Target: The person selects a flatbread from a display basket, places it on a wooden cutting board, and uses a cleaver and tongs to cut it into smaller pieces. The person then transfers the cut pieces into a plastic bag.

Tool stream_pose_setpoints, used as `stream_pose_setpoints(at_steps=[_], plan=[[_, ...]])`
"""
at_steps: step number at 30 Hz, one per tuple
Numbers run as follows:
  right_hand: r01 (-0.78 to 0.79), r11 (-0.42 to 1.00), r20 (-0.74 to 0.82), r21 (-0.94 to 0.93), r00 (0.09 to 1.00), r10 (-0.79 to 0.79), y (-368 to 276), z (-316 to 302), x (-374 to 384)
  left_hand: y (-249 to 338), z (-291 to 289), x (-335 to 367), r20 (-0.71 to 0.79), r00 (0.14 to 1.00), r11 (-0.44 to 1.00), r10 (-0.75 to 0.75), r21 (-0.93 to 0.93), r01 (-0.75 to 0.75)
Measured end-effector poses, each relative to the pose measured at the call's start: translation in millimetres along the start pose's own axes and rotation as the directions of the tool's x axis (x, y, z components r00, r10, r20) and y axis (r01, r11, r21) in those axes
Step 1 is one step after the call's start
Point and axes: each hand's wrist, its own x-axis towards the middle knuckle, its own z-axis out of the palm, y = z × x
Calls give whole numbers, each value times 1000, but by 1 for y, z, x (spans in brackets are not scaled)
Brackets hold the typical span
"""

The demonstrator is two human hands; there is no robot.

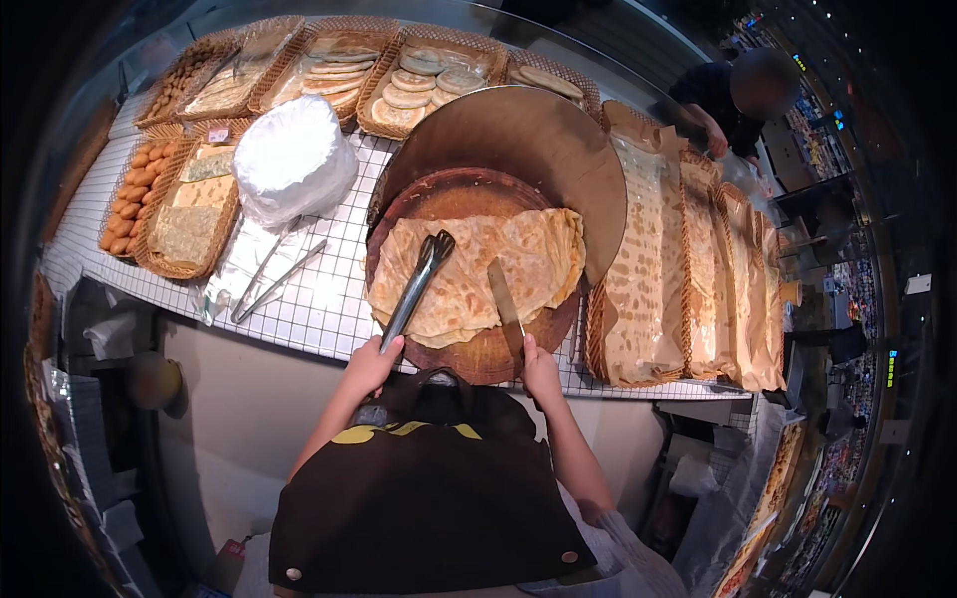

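Big folded bread (469,284) on a round board (469,364)

The bread is flat, golden and brown-spotted. A tall curved guard (573,149) stands behind it, long baskets (596,349) sit right, and a white bundle (289,154) sits left. Tongs (414,289) and a knife (505,299) hide bits of bread. The left hand (374,366) grips the tongs and the right hand (541,373) the knife, fingers curled closed.

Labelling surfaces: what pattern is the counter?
The counter is white with a thin dark grid; best in the head view.

The dark apron (429,508) bears yellow markings (354,435) near twelve o'clock, round studs (293,574) at eight and four; pale grey cloth (623,548) shows beyond four.
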Motion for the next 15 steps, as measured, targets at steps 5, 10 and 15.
stream_pose_setpoints(at_steps=[5, 10, 15], plan=[[-7, 993, -28, -116, 1000, 3, -30, -21, 18, 7, -13, -6, 16, 1000, 1000, -16, -3, 16], [-99, 992, -63, -79, 994, 94, -25, -34, 11, -2, -14, -1, 22, 1000, 1000, -13, 20, 13], [37, 989, -148, -141, 987, -58, -25, -28, 9, 0, -9, -4, 6, 1000, 999, -4, 54, 3]])
